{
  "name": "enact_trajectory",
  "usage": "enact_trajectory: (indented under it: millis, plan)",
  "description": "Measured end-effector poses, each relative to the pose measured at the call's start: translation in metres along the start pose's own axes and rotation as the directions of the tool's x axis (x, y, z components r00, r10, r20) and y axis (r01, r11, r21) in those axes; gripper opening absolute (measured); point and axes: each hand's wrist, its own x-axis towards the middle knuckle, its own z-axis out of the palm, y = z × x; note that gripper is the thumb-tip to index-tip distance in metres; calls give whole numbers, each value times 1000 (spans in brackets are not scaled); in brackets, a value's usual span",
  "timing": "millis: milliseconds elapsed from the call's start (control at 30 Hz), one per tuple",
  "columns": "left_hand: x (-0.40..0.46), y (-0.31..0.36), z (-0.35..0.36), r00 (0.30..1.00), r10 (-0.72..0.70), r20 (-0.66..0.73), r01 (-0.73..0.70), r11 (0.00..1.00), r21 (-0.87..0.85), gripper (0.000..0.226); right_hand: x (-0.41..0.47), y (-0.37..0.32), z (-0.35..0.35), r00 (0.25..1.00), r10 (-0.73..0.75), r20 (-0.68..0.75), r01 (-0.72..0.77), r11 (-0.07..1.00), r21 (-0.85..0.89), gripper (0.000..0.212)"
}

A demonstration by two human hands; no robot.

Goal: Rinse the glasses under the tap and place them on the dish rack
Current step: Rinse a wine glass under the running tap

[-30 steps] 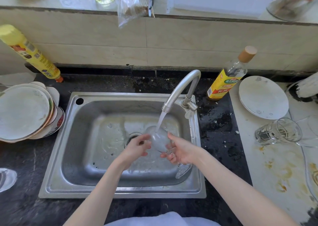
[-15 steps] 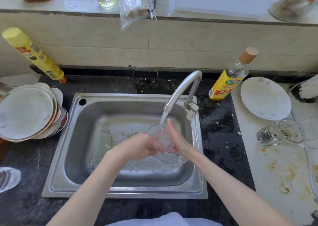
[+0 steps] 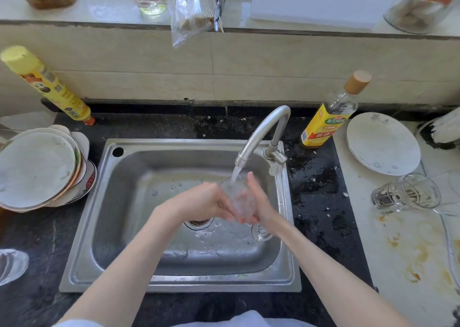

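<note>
A clear stemmed glass (image 3: 241, 198) is tilted under the running tap (image 3: 261, 132), over the steel sink (image 3: 139, 167). Water pours into its bowl. Its round foot shows below my right wrist. My left hand (image 3: 199, 202) grips the bowl from the left with curled fingers. My right hand (image 3: 260, 202) cups it from the right, thumb up and fingertips under the bowl. A clear tumbler (image 3: 405, 195) lies on its side on the right counter. Part of another glass (image 3: 11, 264) shows at the left edge. No dish rack is in view.
Stacked plates (image 3: 37, 170) sit left of the sink, with a yellow bottle (image 3: 49, 88) behind them. On the right are an oil bottle (image 3: 328, 117) and a white plate (image 3: 383, 142) on a stained white counter. Jars line the window ledge.
The glass has risen closer to the spout and water now runs into its bowl. My left hand has closed over the bowl and both hands have drawn together.
</note>
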Motion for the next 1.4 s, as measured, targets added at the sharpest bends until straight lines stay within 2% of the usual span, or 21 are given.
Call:
enact_trajectory:
  millis: [100,167,200,267,333,367,400,467,533,600,667,733,767,833,900,967,1033,1100,1200,1300,1400]
  plan:
    - [2,7,3,960,-21,-281,-15,992,-126,24,1,1,4,995,-96,6,95,994,54,84]
    - [2,7,10,918,-59,-393,-17,982,-187,31,3,5,7,977,-207,-55,211,974,78,86]
    - [2,7,11,925,-56,-377,-11,985,-171,26,2,2,8,972,-223,-79,228,971,67,85]
    - [1,7,8,986,-20,-166,15,999,-29,13,-2,-4,7,983,-177,-48,179,983,36,76]
    - [-1,7,3,998,-26,60,17,990,137,19,-2,-8,3,994,-69,86,66,997,38,91]
    - [-1,5,-1,995,-34,89,21,989,143,19,0,-7,1,989,-17,144,13,999,30,104]
    - [0,3,-3,998,-29,59,23,995,98,17,3,-6,-1,984,6,178,-13,999,42,110]
    - [-1,2,-3,993,-13,-121,9,1000,-29,21,5,-4,2,987,-39,157,22,994,111,95]
    - [1,0,3,951,-45,-306,6,992,-126,32,5,-5,7,990,-134,51,125,981,146,81]
    - [2,1,9,933,-41,-357,-16,988,-156,28,3,-5,10,979,-194,-63,200,973,116,90]
    - [3,0,5,986,8,-167,-22,996,-83,10,2,-6,9,992,-117,-47,120,991,65,100]
    - [3,-3,-5,997,13,77,-14,1000,11,15,2,-10,7,993,6,122,-10,1000,27,99]
    - [2,-3,-9,993,-3,115,1,1000,20,15,5,-9,5,981,36,190,-40,999,21,104]
    - [3,0,-11,999,-31,8,31,999,-41,10,6,-4,1,984,21,179,-32,997,64,106]
    - [6,3,-4,978,-61,-201,45,995,-85,30,7,1,2,997,-54,54,47,993,112,87]
    - [8,1,8,937,-92,-337,52,991,-126,37,2,2,9,983,-163,-80,170,982,84,70]
    - [9,-3,14,941,-72,-329,31,991,-129,32,1,6,12,973,-196,-120,205,976,70,73]
    - [8,-10,10,986,-23,-166,11,997,-72,19,-1,4,11,990,-111,-90,119,989,91,77]
    - [6,-19,0,1000,28,8,-28,1000,6,14,0,2,8,996,-10,89,-3,990,138,83]
    - [9,-16,0,992,-21,-125,17,999,-38,15,5,8,9,993,-64,98,46,984,173,88]
    - [8,-7,9,942,-107,-317,71,990,-122,32,6,9,15,971,-215,-109,227,967,112,95]
